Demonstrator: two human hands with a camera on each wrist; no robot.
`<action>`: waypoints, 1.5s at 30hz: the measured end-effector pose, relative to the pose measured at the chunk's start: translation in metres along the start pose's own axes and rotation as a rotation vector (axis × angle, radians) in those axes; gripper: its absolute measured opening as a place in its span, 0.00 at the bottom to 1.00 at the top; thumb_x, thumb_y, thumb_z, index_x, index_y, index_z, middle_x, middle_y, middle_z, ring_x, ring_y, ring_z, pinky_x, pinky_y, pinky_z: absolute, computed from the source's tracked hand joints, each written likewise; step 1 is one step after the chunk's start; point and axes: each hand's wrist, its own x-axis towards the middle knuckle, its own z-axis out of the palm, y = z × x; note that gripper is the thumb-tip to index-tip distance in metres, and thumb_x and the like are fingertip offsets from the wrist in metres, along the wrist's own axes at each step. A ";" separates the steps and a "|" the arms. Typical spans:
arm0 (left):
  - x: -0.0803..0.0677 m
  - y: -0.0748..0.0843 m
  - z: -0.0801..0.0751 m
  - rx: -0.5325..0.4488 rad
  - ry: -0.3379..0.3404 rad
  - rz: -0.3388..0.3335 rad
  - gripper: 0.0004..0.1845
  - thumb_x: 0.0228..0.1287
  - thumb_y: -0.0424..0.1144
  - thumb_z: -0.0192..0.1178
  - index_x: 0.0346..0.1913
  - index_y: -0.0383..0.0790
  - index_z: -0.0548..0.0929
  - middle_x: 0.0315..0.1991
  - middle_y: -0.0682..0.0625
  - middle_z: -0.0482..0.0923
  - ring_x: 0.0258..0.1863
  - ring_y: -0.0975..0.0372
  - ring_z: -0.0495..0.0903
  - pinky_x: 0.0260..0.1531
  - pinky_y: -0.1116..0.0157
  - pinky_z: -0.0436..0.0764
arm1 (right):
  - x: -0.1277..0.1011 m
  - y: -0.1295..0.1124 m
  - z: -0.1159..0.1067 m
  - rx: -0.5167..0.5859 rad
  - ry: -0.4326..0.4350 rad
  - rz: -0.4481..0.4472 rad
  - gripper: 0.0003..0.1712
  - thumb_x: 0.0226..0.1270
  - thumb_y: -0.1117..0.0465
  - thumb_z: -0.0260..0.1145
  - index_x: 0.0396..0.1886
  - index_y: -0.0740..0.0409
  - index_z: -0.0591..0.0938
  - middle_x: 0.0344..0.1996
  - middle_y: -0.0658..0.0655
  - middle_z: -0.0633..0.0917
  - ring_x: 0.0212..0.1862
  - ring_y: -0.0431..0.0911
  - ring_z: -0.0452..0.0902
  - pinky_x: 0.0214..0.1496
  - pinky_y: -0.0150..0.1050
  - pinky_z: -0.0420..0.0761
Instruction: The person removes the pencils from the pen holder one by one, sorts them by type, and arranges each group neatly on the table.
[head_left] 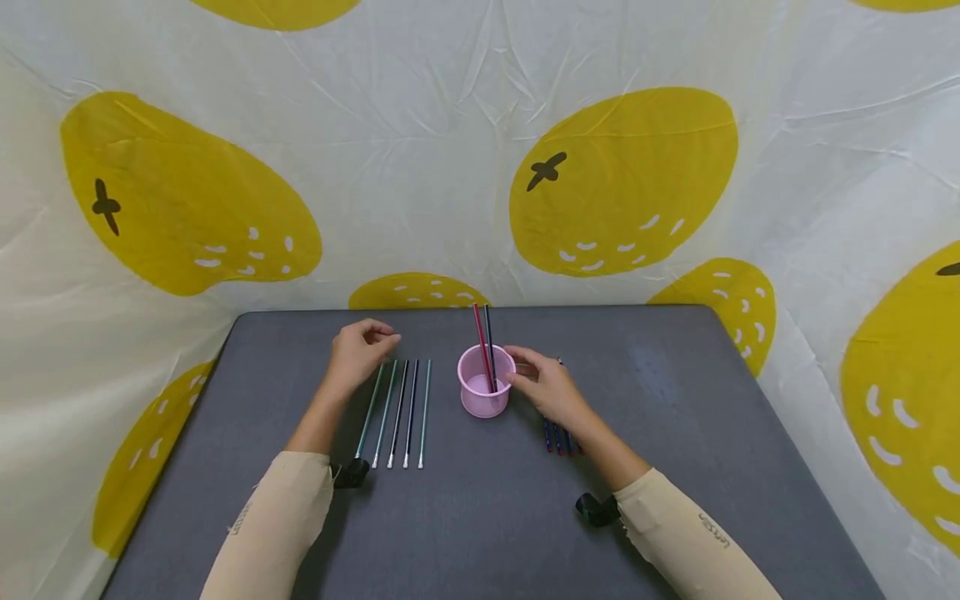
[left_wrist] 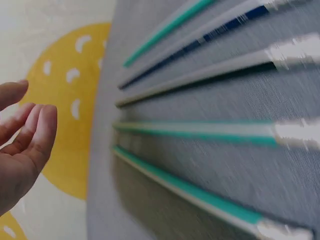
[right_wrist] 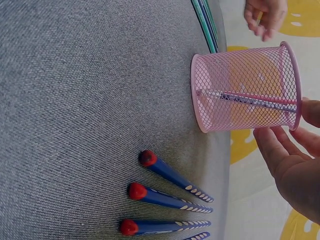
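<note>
A pink mesh pen cup (head_left: 483, 407) stands upright on the table, with a red pencil (head_left: 480, 333) and a dark pencil (head_left: 490, 342) leaning inside it. At its right side my right hand (head_left: 551, 387) grips the rim, thumb toward the front and fingers behind. My left hand (head_left: 360, 354) hovers over the far ends of a row of slim pencils, fingers loosely bent, holding nothing. That row has teal pencils (left_wrist: 200, 130) and dark ones (left_wrist: 195, 85), all with silvery near ends.
Right of the cup, partly under my right hand, lie several blue pencils (right_wrist: 175, 200) with red ends and pale dimples. The grey table (head_left: 480, 517) meets a white curtain (head_left: 420, 167) with yellow fruit prints at its back edge.
</note>
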 end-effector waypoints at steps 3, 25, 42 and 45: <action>0.000 0.014 0.005 -0.084 -0.019 0.026 0.16 0.68 0.42 0.71 0.50 0.33 0.86 0.41 0.39 0.87 0.35 0.52 0.89 0.33 0.63 0.91 | 0.000 0.000 0.001 0.015 -0.005 -0.014 0.27 0.72 0.68 0.68 0.69 0.66 0.76 0.60 0.69 0.84 0.59 0.61 0.84 0.62 0.50 0.84; 0.020 0.082 0.079 -0.403 -0.182 0.098 0.17 0.65 0.31 0.71 0.53 0.25 0.83 0.46 0.32 0.86 0.42 0.48 0.89 0.46 0.49 0.90 | -0.001 0.001 0.001 0.042 -0.003 -0.034 0.28 0.72 0.69 0.67 0.69 0.71 0.74 0.60 0.72 0.83 0.60 0.63 0.83 0.62 0.56 0.83; 0.017 0.096 0.086 -0.469 -0.125 0.123 0.12 0.64 0.23 0.68 0.50 0.23 0.83 0.38 0.35 0.83 0.29 0.64 0.84 0.33 0.65 0.91 | 0.000 0.002 0.000 0.049 -0.008 -0.045 0.27 0.72 0.69 0.67 0.69 0.70 0.75 0.60 0.72 0.83 0.60 0.63 0.83 0.63 0.55 0.83; 0.017 0.099 0.078 -0.473 -0.119 0.139 0.13 0.65 0.24 0.67 0.51 0.23 0.83 0.40 0.33 0.83 0.30 0.64 0.84 0.34 0.65 0.91 | 0.000 0.001 0.001 0.045 -0.006 -0.038 0.27 0.72 0.69 0.67 0.68 0.70 0.76 0.60 0.71 0.83 0.60 0.63 0.83 0.63 0.54 0.83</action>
